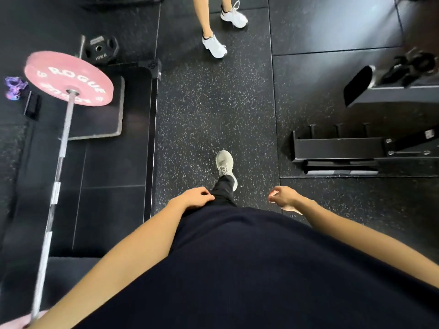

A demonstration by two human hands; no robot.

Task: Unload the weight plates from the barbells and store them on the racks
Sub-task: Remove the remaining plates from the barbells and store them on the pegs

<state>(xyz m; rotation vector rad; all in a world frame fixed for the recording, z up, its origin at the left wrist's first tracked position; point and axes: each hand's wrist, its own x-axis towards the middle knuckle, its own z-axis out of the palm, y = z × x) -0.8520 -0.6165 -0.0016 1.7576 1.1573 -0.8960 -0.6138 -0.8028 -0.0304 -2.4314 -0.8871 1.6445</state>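
Barbell [62, 148] untouched, left hand [194, 198], right hand [283, 197] loosely curled, empty

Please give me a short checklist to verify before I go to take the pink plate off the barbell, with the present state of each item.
1. Both hands free: left hand and right hand hold nothing. Ok.
2. Pink plate still on the barbell: ok, it needs unloading.
3. Collar locking the plate: cannot tell; a purple collar lies on the floor beside it.
4. Walkway: not ok, another person's white shoes stand ahead.
5. Rack with free pegs: ok, at the right.
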